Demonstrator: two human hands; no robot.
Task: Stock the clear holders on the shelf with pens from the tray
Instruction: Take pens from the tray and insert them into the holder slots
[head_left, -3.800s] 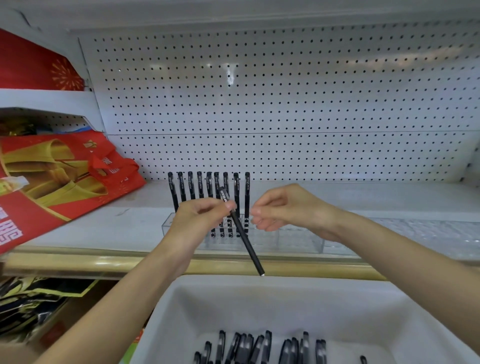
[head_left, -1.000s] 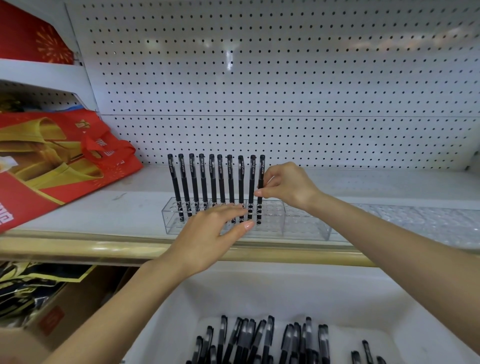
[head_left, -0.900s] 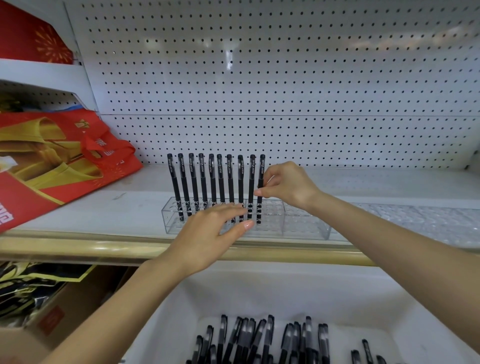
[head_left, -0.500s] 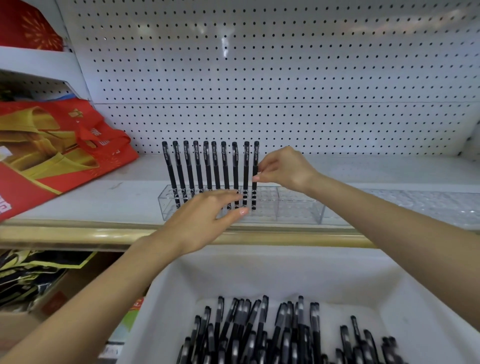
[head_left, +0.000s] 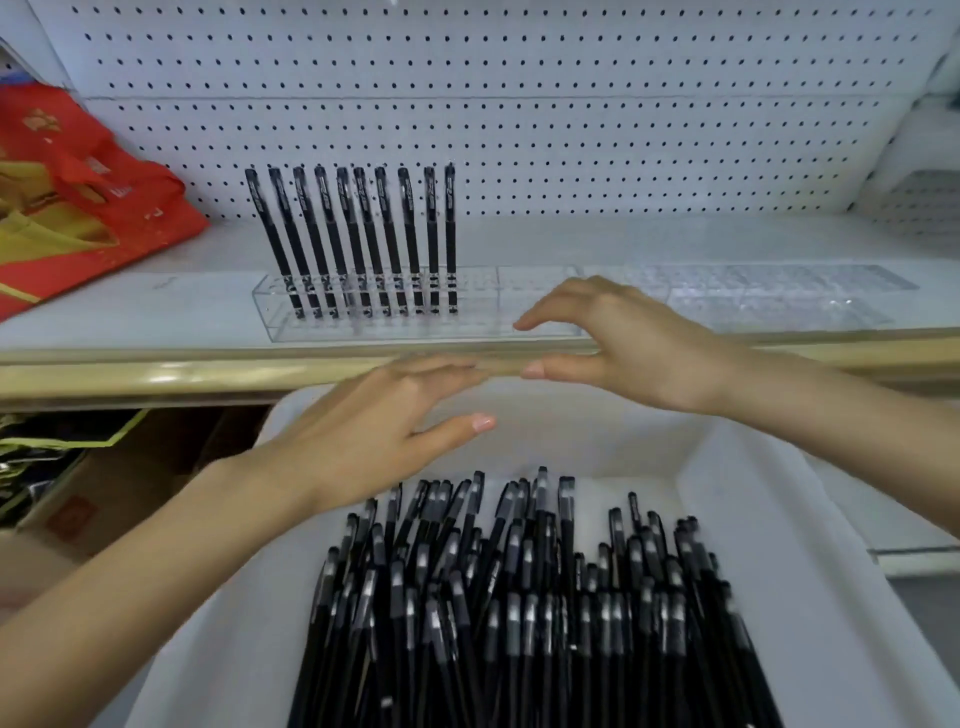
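Note:
A clear holder (head_left: 483, 312) stands on the white shelf (head_left: 208, 306), with several black pens (head_left: 363, 239) upright in its left half. A second clear holder (head_left: 753, 296) lies to its right with no pens in it. Below, a white tray (head_left: 810, 597) holds a heap of black pens (head_left: 519, 597). My left hand (head_left: 374, 431) hovers over the tray's far end, fingers straight, holding nothing. My right hand (head_left: 623, 343) hangs in front of the shelf edge, fingers relaxed and empty.
A red and gold bag (head_left: 78, 202) lies on the shelf at the left. White pegboard (head_left: 519, 104) backs the shelf. A beige rail (head_left: 156, 374) runs along the shelf's front edge. Cardboard boxes (head_left: 93, 509) sit below at the left.
My right hand let go of the last pen standing in the holder and dropped toward the tray. My left hand also came down off the holder. The view tilted downward.

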